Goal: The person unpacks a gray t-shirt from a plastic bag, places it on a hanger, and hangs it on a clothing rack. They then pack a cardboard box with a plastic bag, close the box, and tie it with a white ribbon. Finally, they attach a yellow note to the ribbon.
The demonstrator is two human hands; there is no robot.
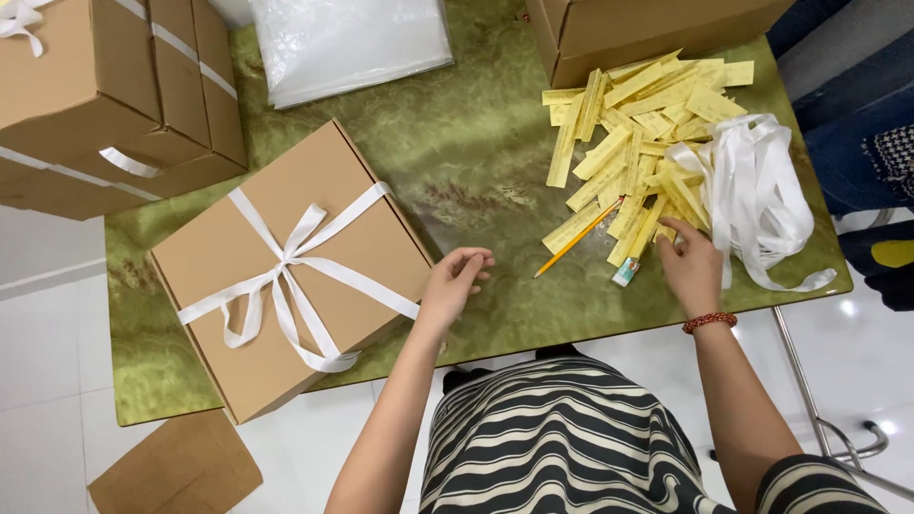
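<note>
Here: ribboned cardboard box, light, stiff; best held by edges.
Left hand curled empty beside box; right hand, well apart, fingers spread on yellow paper strips.

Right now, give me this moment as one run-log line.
left hand: open, at ribboned box edge | right hand: reaching into yellow paper strips | pencil between hands | loose white ribbon beside strips

Ribboned box sits left on the table, left hand at its right edge, pencil between the hands, right hand touching the paper strips, ribbon heap farthest right.
</note>
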